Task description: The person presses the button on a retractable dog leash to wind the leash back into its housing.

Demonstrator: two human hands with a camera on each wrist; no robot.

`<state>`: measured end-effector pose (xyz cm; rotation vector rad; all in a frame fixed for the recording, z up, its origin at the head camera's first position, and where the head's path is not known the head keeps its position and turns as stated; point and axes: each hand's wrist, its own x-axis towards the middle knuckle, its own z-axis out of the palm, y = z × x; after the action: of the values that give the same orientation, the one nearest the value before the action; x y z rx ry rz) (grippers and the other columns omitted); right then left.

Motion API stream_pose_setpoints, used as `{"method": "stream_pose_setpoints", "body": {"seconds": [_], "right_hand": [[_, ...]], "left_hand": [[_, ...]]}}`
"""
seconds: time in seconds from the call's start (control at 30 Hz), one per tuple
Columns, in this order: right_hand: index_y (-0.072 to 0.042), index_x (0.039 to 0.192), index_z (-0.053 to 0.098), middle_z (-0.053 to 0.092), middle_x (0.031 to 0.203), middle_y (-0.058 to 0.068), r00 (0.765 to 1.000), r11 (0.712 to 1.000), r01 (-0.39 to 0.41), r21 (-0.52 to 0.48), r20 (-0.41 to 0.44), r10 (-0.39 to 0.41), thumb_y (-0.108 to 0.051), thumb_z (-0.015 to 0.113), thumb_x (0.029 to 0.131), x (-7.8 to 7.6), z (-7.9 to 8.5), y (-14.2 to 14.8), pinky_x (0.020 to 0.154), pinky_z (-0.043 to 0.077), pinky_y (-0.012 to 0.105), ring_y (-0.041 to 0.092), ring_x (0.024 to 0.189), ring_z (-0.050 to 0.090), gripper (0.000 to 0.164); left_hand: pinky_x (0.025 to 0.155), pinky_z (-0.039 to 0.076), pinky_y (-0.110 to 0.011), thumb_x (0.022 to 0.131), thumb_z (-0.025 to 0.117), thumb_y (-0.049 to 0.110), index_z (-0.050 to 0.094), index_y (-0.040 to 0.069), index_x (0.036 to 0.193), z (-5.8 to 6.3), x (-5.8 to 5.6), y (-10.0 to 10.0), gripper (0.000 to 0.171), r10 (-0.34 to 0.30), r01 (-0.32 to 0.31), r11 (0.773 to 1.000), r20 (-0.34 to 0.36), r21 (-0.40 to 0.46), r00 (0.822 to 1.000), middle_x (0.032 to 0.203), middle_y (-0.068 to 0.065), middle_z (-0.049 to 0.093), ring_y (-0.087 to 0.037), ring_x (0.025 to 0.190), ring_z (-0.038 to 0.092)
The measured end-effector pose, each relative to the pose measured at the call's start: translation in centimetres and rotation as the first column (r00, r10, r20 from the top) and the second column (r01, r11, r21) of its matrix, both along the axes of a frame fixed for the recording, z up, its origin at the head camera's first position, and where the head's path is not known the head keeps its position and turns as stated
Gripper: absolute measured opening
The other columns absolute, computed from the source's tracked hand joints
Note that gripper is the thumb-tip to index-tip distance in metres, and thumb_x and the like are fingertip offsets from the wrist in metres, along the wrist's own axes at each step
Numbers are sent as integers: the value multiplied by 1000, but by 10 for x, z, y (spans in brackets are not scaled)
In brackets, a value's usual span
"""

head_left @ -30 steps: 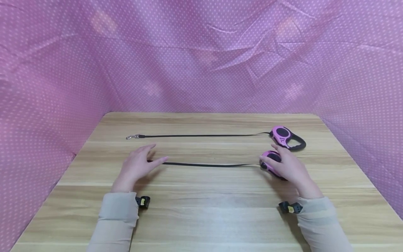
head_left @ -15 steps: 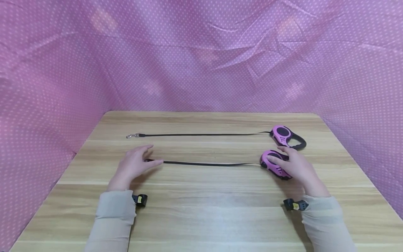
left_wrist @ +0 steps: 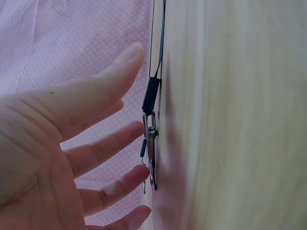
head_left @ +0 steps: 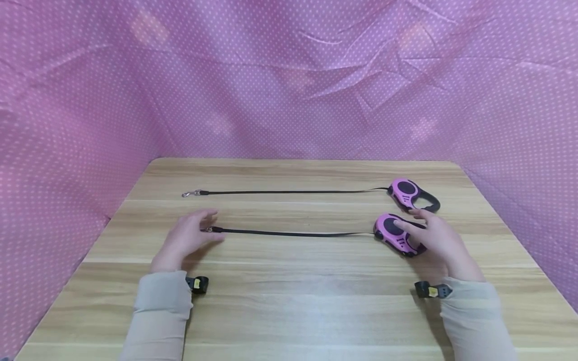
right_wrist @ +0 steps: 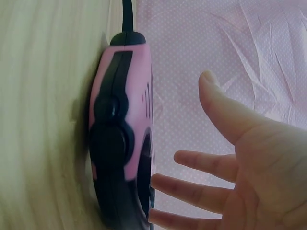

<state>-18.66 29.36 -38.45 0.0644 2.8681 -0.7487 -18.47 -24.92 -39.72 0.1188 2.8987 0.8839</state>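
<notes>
The nearer retractable dog leash (head_left: 390, 231) lies on the table, its pink and black case to the right and its black strap (head_left: 289, 233) stretched leftward. My left hand (head_left: 187, 236) hovers with spread, relaxed fingers around the strap's metal clip (left_wrist: 151, 148), apparently without gripping it. Over the case's handle end (right_wrist: 117, 196) is my right hand (head_left: 444, 245), fingers extended and thumb raised; it partly hides the black handle in the head view. In the right wrist view, its lower fingertips overlap the edge of the handle opening.
Farther back, a second pink and black retractable leash (head_left: 403, 193) lies parallel, its strap (head_left: 289, 192) ending in a metal clip (head_left: 191, 193) at left. Pink dotted cloth (head_left: 289, 100) hangs behind and beside the wooden table (head_left: 307, 301).
My left hand has drifted left, uncovering the strap's end. My right hand has slid right, showing more of the pink case. Both leashes stay where they were.
</notes>
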Motion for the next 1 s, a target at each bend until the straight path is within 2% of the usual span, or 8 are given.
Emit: {"method": "stream_pose_setpoints", "body": {"seconds": [0.13, 0.27, 0.57, 0.8, 1.0], "right_hand": [[0, 148, 37, 35, 148, 37, 1000, 1000, 12, -21, 25, -11, -71, 48, 91, 1, 1, 5, 103, 32, 70, 58, 134, 33, 91], [3, 145, 39, 40, 144, 38, 1000, 999, 13, -33, 19, -12, -68, 49, 92, 2, 1, 9, 101, 36, 68, 57, 130, 39, 90], [8, 141, 43, 49, 135, 39, 1000, 999, -8, -49, -4, 8, -62, 52, 95, 3, -4, 17, 99, 40, 66, 55, 125, 46, 85], [9, 141, 42, 50, 134, 38, 1000, 997, 0, -71, 1, 0, -62, 50, 96, 3, -9, 26, 98, 40, 66, 56, 124, 46, 84], [10, 140, 42, 50, 134, 38, 1000, 995, 3, -98, 0, -3, -60, 51, 96, 3, -12, 31, 98, 39, 66, 55, 123, 46, 83]], "left_hand": [[112, 29, -64, 85, 77, 36, 41, 10, 149, -1, 0, -5, 77, 17, -17, 1000, 14, -1, 1000, 145, -18, 52, -41, 133, 48], [112, 30, -63, 86, 76, 33, 42, 9, 148, -2, -1, -8, 74, 29, -30, 999, 38, 30, 999, 146, -19, 50, -42, 134, 47], [112, 32, -61, 86, 76, 26, 44, 4, 145, -6, -3, -9, 70, 14, -20, 995, 59, 99, 998, 144, -23, 51, -44, 132, 48], [109, 36, -60, 86, 76, 20, 54, -1, 134, -6, -5, -9, 57, 13, -18, 996, 64, 85, 998, 135, -26, 57, -44, 125, 52], [104, 41, -58, 85, 76, 18, 61, -1, 124, -7, -5, -9, 45, 13, -15, 999, 53, 51, 999, 123, -23, 64, -41, 116, 57]]}}
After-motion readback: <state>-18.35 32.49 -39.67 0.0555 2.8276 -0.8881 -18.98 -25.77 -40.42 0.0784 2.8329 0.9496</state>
